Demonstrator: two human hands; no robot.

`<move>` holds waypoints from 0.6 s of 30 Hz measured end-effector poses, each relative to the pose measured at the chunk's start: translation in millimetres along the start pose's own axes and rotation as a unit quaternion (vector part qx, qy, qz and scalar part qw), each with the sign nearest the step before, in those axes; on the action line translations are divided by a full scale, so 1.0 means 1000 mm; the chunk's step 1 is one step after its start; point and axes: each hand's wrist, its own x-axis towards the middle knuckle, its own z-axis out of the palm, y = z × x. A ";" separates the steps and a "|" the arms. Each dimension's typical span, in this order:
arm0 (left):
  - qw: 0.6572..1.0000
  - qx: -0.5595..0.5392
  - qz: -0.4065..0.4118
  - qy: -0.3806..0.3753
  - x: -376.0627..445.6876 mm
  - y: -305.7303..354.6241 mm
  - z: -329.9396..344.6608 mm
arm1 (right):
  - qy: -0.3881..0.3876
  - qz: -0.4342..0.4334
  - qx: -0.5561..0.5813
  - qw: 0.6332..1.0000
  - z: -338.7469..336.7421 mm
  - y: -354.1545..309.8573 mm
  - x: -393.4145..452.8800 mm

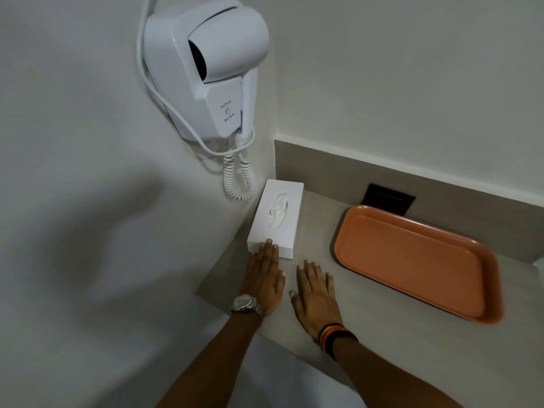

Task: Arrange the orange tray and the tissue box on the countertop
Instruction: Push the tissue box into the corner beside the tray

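Observation:
A white tissue box (279, 213) lies lengthwise against the left wall on the beige countertop (318, 234), with a tissue poking from its top slot. My left hand (263, 278), flat with a watch on the wrist, touches the box's near end with its fingertips. My right hand (316, 293) rests flat on the counter just to the right, holding nothing. The orange tray (418, 263) lies empty on the counter further right, apart from both hands.
A white wall-hung hair dryer (206, 69) with a coiled cord (240, 178) hangs on the left wall above the tissue box. A dark socket plate (388, 198) sits in the backsplash behind the tray. The counter's front edge runs under my wrists.

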 end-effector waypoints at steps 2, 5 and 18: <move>1.000 0.019 -0.017 -0.017 -0.001 0.003 0.004 | -0.024 0.001 -0.038 0.999 0.006 0.004 -0.008; 0.998 0.045 -0.032 -0.019 0.003 0.005 0.003 | -0.019 0.001 -0.047 0.999 0.009 0.006 -0.011; 0.990 0.045 -0.114 -0.066 0.059 -0.022 -0.025 | -0.001 0.007 -0.036 0.999 0.010 0.007 -0.011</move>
